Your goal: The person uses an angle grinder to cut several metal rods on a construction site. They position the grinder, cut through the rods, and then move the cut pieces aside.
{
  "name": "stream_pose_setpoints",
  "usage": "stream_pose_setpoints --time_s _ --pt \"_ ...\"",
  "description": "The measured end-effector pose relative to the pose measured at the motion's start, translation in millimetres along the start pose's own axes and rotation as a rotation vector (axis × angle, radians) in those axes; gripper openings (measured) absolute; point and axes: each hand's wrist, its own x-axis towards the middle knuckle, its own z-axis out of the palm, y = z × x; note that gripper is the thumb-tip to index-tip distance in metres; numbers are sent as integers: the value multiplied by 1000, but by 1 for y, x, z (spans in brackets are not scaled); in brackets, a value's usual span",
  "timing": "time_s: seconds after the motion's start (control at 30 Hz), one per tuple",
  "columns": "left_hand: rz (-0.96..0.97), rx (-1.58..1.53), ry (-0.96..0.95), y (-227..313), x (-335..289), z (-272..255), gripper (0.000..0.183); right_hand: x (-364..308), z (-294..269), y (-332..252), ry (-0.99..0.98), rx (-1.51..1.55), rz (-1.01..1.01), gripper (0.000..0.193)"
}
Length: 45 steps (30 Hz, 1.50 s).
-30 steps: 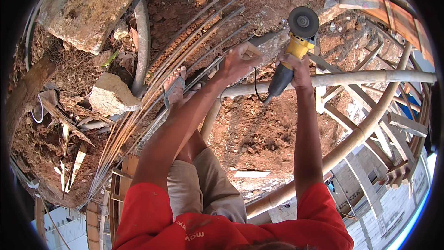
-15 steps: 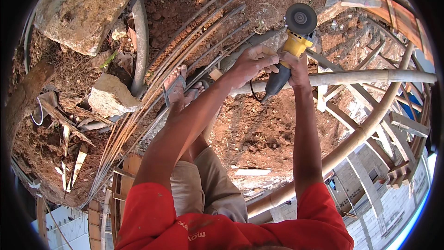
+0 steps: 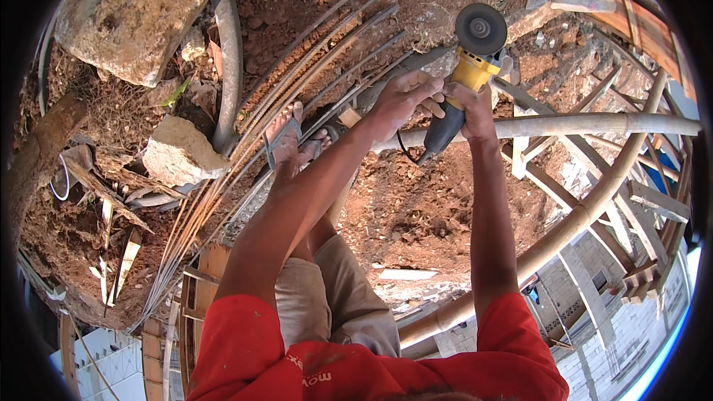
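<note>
An angle grinder [image 3: 473,70] with a yellow head and dark handle is held up in front of me, its round black disc [image 3: 481,29] at the far end. My right hand [image 3: 477,110] wraps round the grinder's body from the right, with the thumb across it. Close by on the left, my left hand [image 3: 405,102] has its fingers bent in and brought together beside the right thumb. Whether anything small sits in those fingers is hidden. A dark cord [image 3: 407,150] curves away from the handle's lower end.
Long steel bars [image 3: 297,96] sweep past my sandalled feet [image 3: 286,137] on the left. A bamboo pole [image 3: 587,125] crosses behind the grinder; another [image 3: 579,219] curves up at right. Large stones [image 3: 137,18] lie far left, and a wooden frame [image 3: 594,156] stands right.
The grinder and both hands stay almost where they were. My left fingers have shifted slightly beside the right thumb.
</note>
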Motion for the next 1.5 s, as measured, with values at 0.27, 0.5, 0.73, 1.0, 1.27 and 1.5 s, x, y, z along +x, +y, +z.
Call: stream_pose_setpoints --time_s 0.27,0.5,0.73,1.0,1.27,1.5 --pt "101 213 21 -4 2 -8 45 3 6 2 -41 -7 2 25" --pt "-213 490 -4 -24 -8 -9 97 8 12 4 -99 66 56 26" --pt "-161 562 -30 -40 -7 3 62 10 28 1 -29 161 96 22" --pt "120 1195 63 12 -11 -32 86 16 29 3 -1 137 103 26" --pt "73 1488 1050 55 -10 -148 55 9 23 2 38 25 128 18" --pt "49 1168 1109 98 -33 -111 53 -5 10 9 52 -20 182 19"
